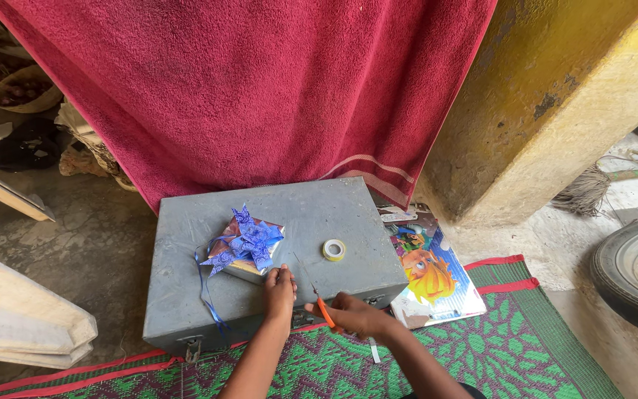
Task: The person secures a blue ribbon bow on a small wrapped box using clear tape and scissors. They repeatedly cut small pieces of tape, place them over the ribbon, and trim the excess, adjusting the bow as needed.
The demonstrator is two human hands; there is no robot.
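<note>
We see the right hand (354,314) closed around orange-handled scissors (317,297), whose thin metal blades point up over the front edge of a dull grey metal trunk (334,210). The left hand (280,290), fingers curled narrow, presses on the trunk's lid at the near corner of a small gift box (239,267) wrapped in shiny patterned paper. A crinkled blue ribbon bow (250,239) sits on top of the box, and a thin blue ribbon tail (206,295) trails over the trunk's front edge. A round yellow roll of tape (334,249) lies flat toward the lid's right edge. Behind hangs a fuzzy red towel (260,81); below lies a woven green mat (481,355), and a glossy picture sheet (430,273) rests by the trunk's right side.
</note>
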